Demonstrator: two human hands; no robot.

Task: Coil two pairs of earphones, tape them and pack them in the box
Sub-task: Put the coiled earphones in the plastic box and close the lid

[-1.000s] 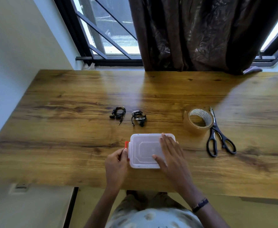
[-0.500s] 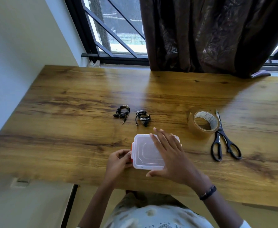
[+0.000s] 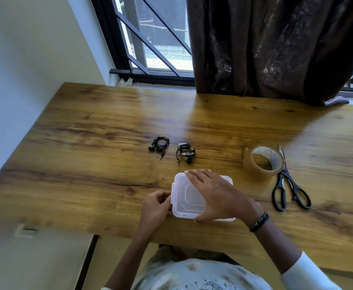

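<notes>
A translucent white plastic box (image 3: pixel 189 200) with its lid on lies near the table's front edge. My right hand (image 3: pixel 217 194) lies flat across the lid, fingers spread and thumb against the front side. My left hand (image 3: pixel 155 206) curls its fingers round the clasp on the box's left side, which hides the clasp. Two coiled black earphones rest on the table beyond the box: one pair (image 3: pixel 159 145) to the left, the other pair (image 3: pixel 185 152) to the right, with pale tape around it.
A roll of brown tape (image 3: pixel 263 161) stands right of the box, with black scissors (image 3: pixel 289 189) lying beside it. A dark curtain (image 3: pixel 275 45) and a barred window (image 3: pixel 150 38) lie behind the wooden table (image 3: pixel 87 164). A wall runs along the left.
My right hand slid further left across the lid. My left hand's fingers closed over the red clasp, which showed a second ago. The camera tilted and shifted.
</notes>
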